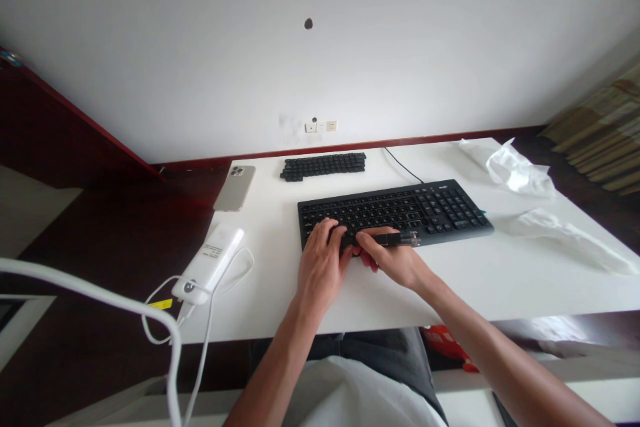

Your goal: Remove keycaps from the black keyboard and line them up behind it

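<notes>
A black full-size keyboard [453, 213] lies on the white table, slightly tilted in view. Over its lower left part my left hand [323, 250] rests with bent fingers; the index finger and thumb come close together around something dark that I cannot make out. Just right of it, my right hand [387, 255] is closed around a slim black tool [387, 239] with shiny metal wire prongs at its right end. The tool's left end is hidden between the hands. Behind the keyboard, a block of loose black keycaps [325, 165] is laid out in rows.
A phone [235, 188] lies face down at the back left. Nearer stands a white power bank [210, 267] with a white cable [175, 340] hanging over the table's left edge. Crumpled white plastic bags [520, 167] lie at the right. The keyboard's cord [403, 165] runs back toward the wall.
</notes>
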Motion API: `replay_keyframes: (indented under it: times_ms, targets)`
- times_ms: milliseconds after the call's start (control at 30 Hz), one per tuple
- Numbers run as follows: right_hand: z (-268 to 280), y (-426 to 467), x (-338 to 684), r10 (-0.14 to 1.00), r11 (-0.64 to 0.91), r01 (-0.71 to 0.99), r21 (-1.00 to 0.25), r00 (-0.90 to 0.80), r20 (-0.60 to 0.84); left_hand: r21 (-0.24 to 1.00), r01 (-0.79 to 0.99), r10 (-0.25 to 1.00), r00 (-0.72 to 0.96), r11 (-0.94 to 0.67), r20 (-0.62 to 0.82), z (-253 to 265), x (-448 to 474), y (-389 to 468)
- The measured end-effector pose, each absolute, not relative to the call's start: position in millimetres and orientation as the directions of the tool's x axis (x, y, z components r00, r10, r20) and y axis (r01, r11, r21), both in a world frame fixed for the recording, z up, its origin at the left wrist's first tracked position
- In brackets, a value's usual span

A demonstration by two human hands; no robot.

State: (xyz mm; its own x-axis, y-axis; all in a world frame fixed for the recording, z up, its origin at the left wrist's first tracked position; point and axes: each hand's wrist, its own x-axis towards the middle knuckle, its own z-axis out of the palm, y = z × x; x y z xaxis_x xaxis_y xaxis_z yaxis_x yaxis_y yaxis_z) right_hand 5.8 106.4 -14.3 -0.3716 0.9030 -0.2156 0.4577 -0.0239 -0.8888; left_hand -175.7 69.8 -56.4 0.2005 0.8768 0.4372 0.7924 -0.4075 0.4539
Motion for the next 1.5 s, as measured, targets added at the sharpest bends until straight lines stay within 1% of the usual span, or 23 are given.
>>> replay_keyframes:
  times_ms: [133,300,367,533,600,700,833,1033,1133,1200,1267,1400,1500]
  targets:
    - [-13,104,7,0.902,-0.022,0.465,-0.885,-0.374,-0.218,0.507,0.773,0.880,0.135,-0.380,0.455,-57,-180,66]
    - [-4,112,4,0.874,-0.005,0.497,-0.868,-0.419,-0.245,0.539,0.760,0.886,0.104,-0.364,0.452,-62,-187,63]
    - [3,121,4,0.846,0.024,0.520,-0.854,-0.466,-0.260,0.536,0.761,0.886,0.105,-0.365,0.452,-62,-188,63]
    - [27,142,4,0.728,0.229,0.536,-0.812,-0.648,-0.223,0.528,0.773,0.888,0.097,-0.352,0.450,-56,-182,66]
    - [34,147,2,0.693,0.243,0.535,-0.809,-0.680,-0.241,0.526,0.782,0.891,0.079,-0.333,0.446,-54,-180,67]
    - [38,149,-1,0.674,0.227,0.554,-0.801,-0.683,-0.281,0.510,0.799,0.892,0.070,-0.318,0.446,-52,-178,67]
    - [39,145,-5,0.688,0.256,0.563,-0.786,-0.678,-0.261,0.439,0.835,0.892,0.126,-0.332,0.434,-51,-178,66]
    - [33,136,-6,0.763,0.262,0.567,-0.781,-0.617,-0.192,0.325,0.875,0.886,0.208,-0.358,0.414,-44,-176,63]
    - [19,133,-2,0.784,0.175,0.530,-0.830,-0.585,-0.208,0.314,0.874,0.884,0.228,-0.370,0.408,-44,-176,64]
    - [7,132,2,0.793,0.091,0.469,-0.879,-0.568,-0.221,0.320,0.863,0.880,0.248,-0.390,0.405,-45,-176,66]
    - [-3,132,5,0.799,0.043,0.409,-0.911,-0.562,-0.215,0.320,0.853,0.870,0.263,-0.412,0.417,-48,-177,69]
    - [-11,131,8,0.805,0.030,0.365,-0.930,-0.560,-0.194,0.293,0.831,0.841,0.326,-0.472,0.431,-50,-181,80]
    - [-8,132,9,0.795,0.094,0.366,-0.926,-0.587,-0.152,0.273,0.798,0.819,0.415,-0.537,0.396,-48,-183,88]
